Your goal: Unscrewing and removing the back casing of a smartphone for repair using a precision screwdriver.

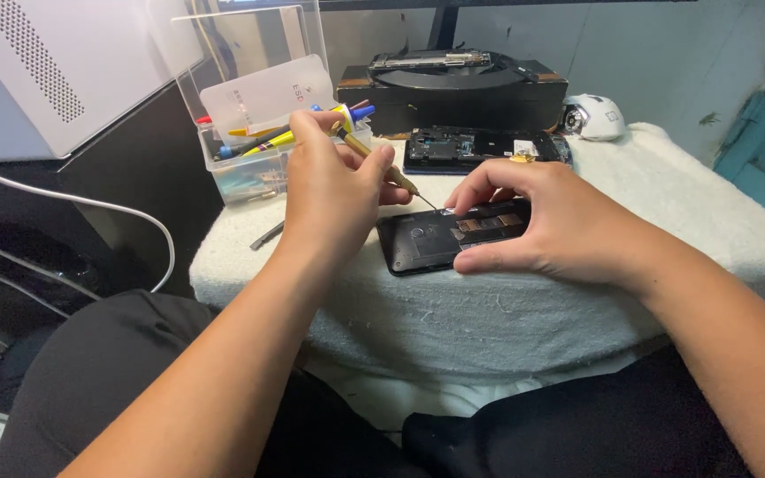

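Left hand [334, 190] is pinching a slim screwdriver [381, 164], fingers clenched round its brass-coloured shaft, yellow-and-blue cap poking up above the knuckles. The fine metal tip slants down and meets the top edge of the opened phone [449, 237]. That phone is the anchor here: a flat, glossy black slab with rounded corners, back cover off, copper-toned parts showing along its upper half. It lies on a white towel [506, 310], nubbly and soft, draped over the table right in front of the person.

Right hand [560, 226] clamps the phone from its right end, thumb pressed along the near edge, fingers curled over the far edge, grasping it flat against the towel.

Just behind the phone sits a second opened device [475, 146], dark, circuit boards exposed. Behind that, a boxy black case [453, 84] with a rounded lid. To the phone's far right, a white computer mouse [595, 115], smooth plastic. To its upper left, a clear plastic box [250, 168], hinged lid standing up, holding more tools with yellow, blue and red handles and a white card leaning inside. Left of the phone, a small dark tool [267, 235] rests on the towel.
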